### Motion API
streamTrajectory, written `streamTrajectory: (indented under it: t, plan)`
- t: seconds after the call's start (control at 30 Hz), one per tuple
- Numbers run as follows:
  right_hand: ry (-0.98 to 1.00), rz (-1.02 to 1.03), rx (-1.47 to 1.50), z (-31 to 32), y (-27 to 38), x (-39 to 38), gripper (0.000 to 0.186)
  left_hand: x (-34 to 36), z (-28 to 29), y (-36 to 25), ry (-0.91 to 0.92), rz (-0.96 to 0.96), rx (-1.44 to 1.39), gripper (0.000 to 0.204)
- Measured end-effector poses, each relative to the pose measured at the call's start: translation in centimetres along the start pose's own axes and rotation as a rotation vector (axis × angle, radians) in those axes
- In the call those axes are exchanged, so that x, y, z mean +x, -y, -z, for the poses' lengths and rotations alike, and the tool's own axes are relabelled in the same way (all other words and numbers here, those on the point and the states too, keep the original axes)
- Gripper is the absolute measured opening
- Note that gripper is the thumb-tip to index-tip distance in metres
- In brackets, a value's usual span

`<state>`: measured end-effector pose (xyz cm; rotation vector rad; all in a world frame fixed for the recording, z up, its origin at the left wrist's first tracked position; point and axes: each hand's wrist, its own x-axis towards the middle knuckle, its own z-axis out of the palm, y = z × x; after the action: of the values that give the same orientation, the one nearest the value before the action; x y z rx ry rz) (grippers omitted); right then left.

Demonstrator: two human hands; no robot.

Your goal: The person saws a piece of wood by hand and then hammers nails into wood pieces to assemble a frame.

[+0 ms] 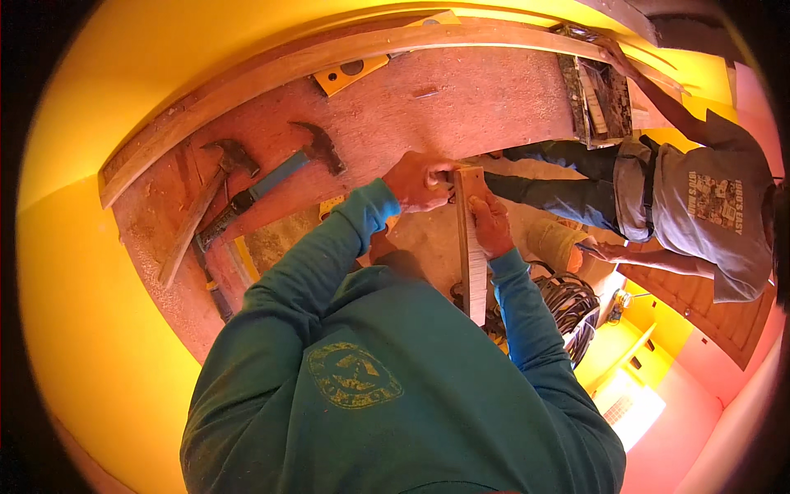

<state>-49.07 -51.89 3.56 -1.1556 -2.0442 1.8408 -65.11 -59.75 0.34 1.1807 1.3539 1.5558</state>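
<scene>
Upright in front of my chest is a narrow wooden board [473, 263], its end face toward the workbench. My right hand [492, 226] grips it along its right side, near the upper end. Beside that end my left hand [418, 181] is closed, its fingertips pressed together close to the board's left edge. What those fingers hold, if anything, is too small to make out. Left of my hands, on the reddish plywood bench [461, 99], lie a wooden-handled claw hammer [197, 206] and a second hammer [284, 177] with a grey-blue and black handle.
A long curved-looking wood strip [329, 62] runs along the bench's far side, over a yellow spirit level [350, 76]. At right, a co-worker [691, 198] reaches a hand to the strip beside an open tool box [594, 95]. Coiled black cable [572, 317] lies beyond my right forearm.
</scene>
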Motion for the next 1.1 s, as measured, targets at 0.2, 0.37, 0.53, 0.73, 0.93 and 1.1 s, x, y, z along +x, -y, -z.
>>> streamTrajectory:
  t: [0.2,0.37,0.53,0.73,0.93,1.1]
  plan:
    - [-0.01,-0.031,-0.014,0.6,-1.5,0.6,0.032,1.5,-1.1,-1.5,-0.07,0.306,0.17,0.029]
    - [-0.118,-0.139,0.023,-0.1,0.9,-0.3,0.028,1.5,-1.2,-1.1,-0.065,0.337,0.169,0.027]
    - [-0.187,-0.46,0.339,4.6,0.4,-2.9,0.012,1.6,-1.4,-0.9,-0.117,0.26,0.16,0.027]
    - [-0.121,-0.148,0.024,4.3,1.5,-3.2,0.027,1.7,-1.5,1.0,-0.008,0.268,0.193,0.033]
    - [-0.139,0.179,-0.772,-1.5,4.1,-1.6,0.067,1.9,-1.3,0.6,-0.075,0.283,0.172,0.021]
    - [-0.06,-0.005,-0.816,-1.3,3.9,-0.7,0.071,2.7,-0.4,-1.4,0.034,0.456,0.125,0.021]
